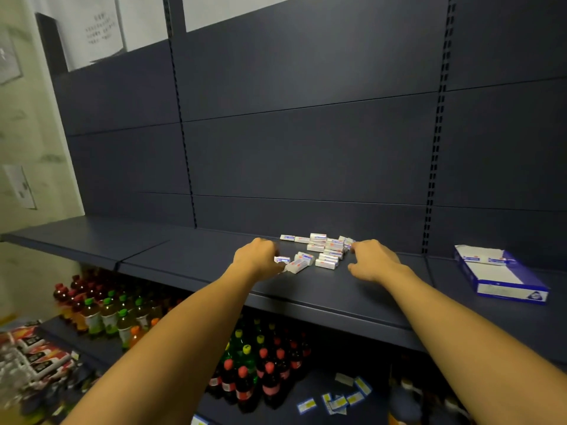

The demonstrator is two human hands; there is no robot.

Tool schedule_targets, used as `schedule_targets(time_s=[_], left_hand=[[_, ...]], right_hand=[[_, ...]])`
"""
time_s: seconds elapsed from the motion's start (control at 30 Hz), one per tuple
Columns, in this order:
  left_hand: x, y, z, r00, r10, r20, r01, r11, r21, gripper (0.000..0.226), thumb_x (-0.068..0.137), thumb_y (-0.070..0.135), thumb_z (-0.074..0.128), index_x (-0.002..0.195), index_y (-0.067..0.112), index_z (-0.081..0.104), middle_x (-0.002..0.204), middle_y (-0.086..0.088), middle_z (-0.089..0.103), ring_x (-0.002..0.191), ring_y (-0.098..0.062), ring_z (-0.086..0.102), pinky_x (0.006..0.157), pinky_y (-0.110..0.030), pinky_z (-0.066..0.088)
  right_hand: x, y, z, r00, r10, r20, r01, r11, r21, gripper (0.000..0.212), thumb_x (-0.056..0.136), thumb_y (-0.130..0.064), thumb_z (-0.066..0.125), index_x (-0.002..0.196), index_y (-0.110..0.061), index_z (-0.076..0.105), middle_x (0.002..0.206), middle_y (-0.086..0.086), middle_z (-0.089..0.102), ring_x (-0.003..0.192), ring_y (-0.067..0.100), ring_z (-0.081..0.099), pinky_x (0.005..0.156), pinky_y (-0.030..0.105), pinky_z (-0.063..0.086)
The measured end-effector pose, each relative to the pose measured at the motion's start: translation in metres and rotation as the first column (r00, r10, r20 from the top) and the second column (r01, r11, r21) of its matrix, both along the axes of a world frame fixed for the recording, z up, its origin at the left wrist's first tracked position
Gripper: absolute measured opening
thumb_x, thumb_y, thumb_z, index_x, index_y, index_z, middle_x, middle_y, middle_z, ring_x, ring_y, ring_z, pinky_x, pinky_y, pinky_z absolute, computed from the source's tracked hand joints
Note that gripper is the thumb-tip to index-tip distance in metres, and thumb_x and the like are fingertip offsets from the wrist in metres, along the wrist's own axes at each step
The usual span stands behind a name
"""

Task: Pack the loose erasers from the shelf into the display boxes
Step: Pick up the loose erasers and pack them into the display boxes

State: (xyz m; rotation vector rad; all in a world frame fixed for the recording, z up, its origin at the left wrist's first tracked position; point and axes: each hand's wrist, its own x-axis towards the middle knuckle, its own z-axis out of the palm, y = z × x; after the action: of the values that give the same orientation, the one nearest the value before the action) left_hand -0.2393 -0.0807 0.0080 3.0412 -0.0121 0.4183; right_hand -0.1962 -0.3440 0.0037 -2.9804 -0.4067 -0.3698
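Several loose white erasers [322, 250] with blue-and-red sleeves lie in a heap on the dark shelf [190, 256]. My left hand [257, 257] is at the heap's left edge, its curled fingers around one eraser [282, 259]. My right hand [372, 260] reaches to the heap's right edge, fingertips touching the erasers there, thumb spread and holding nothing that I can see. A blue-and-white display box [503, 276] lies open on the shelf to the far right, with a few erasers at its back end.
Dark slotted back panels rise behind the shelf. Below it stand rows of drink bottles [107, 314] with coloured caps, more bottles [264, 369] in the middle, snack packs [36, 357] at the lower left and loose price tags [337, 400].
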Motion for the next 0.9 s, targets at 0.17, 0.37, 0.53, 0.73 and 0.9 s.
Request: schedule_targets(time_s=[0.17, 0.37, 0.53, 0.73, 0.9], left_hand=[[0.013, 0.04, -0.014, 1.0, -0.008, -0.026, 0.007, 0.999, -0.035, 0.035, 0.095, 0.042, 0.059, 0.124, 0.022, 0.065, 0.124, -0.002, 0.064, 0.102, -0.022, 0.062, 0.086, -0.039, 0.057], [0.045, 0.064, -0.021, 1.0, -0.023, 0.0, 0.023, 0.997, -0.067, 0.032, 0.097, 0.039, 0.059, 0.121, 0.019, 0.065, 0.121, -0.003, 0.065, 0.099, -0.022, 0.062, 0.085, -0.038, 0.057], [0.083, 0.072, -0.021, 0.999, -0.035, -0.003, 0.034, 0.998, -0.059, 0.027, 0.096, 0.033, 0.061, 0.116, 0.016, 0.067, 0.114, -0.003, 0.066, 0.095, -0.022, 0.063, 0.081, -0.037, 0.056], [0.143, 0.08, -0.011, 0.996, -0.089, 0.019, 0.09, 0.996, -0.025, 0.023, 0.095, 0.021, 0.058, 0.115, 0.018, 0.068, 0.116, -0.004, 0.066, 0.094, -0.023, 0.063, 0.082, -0.038, 0.058], [0.185, 0.082, -0.01, 0.992, -0.124, 0.03, 0.124, 0.992, -0.006, 0.026, 0.096, 0.017, 0.059, 0.121, 0.017, 0.066, 0.118, -0.004, 0.064, 0.097, -0.022, 0.062, 0.081, -0.033, 0.056]], right_hand=[[0.007, 0.026, -0.008, 0.999, -0.02, 0.026, 0.02, 1.0, -0.012, 0.035, 0.088, -0.031, 0.057, 0.121, -0.02, 0.061, 0.118, 0.005, 0.062, 0.099, 0.025, 0.062, 0.072, 0.033, 0.052], [0.033, 0.048, -0.007, 0.999, -0.041, 0.025, 0.041, 0.999, 0.008, 0.032, 0.086, -0.029, 0.059, 0.117, -0.019, 0.062, 0.112, 0.004, 0.064, 0.093, 0.023, 0.062, 0.075, 0.037, 0.057], [0.069, 0.064, -0.011, 0.999, -0.044, 0.015, 0.044, 0.998, 0.041, 0.038, 0.087, -0.023, 0.058, 0.125, -0.019, 0.059, 0.119, 0.004, 0.062, 0.099, 0.024, 0.061, 0.074, 0.034, 0.054], [0.121, 0.077, -0.002, 0.999, -0.025, 0.048, 0.02, 0.994, 0.106, 0.033, 0.088, -0.022, 0.057, 0.121, -0.021, 0.06, 0.117, 0.003, 0.062, 0.097, 0.024, 0.061, 0.075, 0.035, 0.055], [0.157, 0.088, 0.003, 0.998, 0.021, 0.064, -0.029, 0.991, 0.13, 0.04, 0.09, -0.023, 0.06, 0.13, -0.02, 0.056, 0.12, 0.004, 0.062, 0.1, 0.023, 0.061, 0.077, 0.037, 0.055]])
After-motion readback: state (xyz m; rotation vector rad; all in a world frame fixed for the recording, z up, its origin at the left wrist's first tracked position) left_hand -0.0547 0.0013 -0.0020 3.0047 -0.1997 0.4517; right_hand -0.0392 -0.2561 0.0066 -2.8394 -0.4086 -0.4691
